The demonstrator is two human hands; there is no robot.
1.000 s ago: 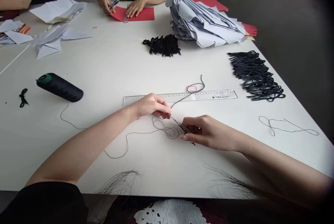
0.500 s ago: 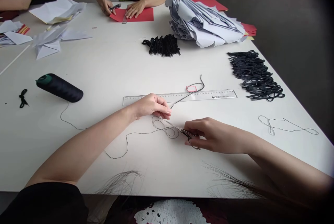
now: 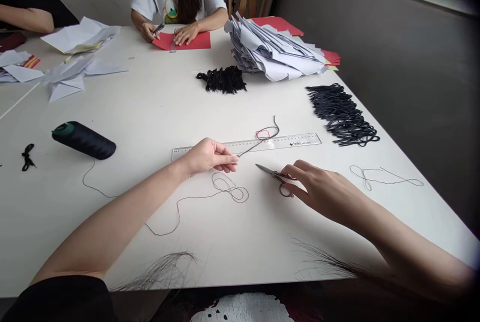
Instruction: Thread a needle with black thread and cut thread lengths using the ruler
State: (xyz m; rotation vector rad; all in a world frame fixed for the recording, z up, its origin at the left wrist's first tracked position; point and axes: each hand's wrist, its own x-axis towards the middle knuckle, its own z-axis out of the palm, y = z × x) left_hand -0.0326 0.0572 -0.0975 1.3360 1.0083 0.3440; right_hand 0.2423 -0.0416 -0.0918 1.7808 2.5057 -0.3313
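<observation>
My left hand point(image 3: 210, 156) is closed in a pinch on the end of a dark cord point(image 3: 258, 143). The cord runs up and right across a clear ruler point(image 3: 300, 140) towards a small red loop point(image 3: 263, 134). My right hand point(image 3: 318, 187) rests to the right, its thumb and forefinger on the handles of small scissors point(image 3: 275, 176). The scissors lie flat on the white table point(image 3: 157, 107) with their tips pointing left, apart from my left hand. A thin thread point(image 3: 228, 189) curls in loops between my hands.
The thread trails left to a dark spool point(image 3: 84, 140). Black loop piles point(image 3: 341, 114) point(image 3: 223, 79), a white paper stack point(image 3: 270, 49), a loose thread piece point(image 3: 386, 177) and a small black knot point(image 3: 26, 157) lie around. Opposite, a person's hands rest on red paper point(image 3: 187, 41).
The scissors' tips were at my left fingertips; my right hand has drawn them away to the right and down onto the table. The view has tilted upward.
</observation>
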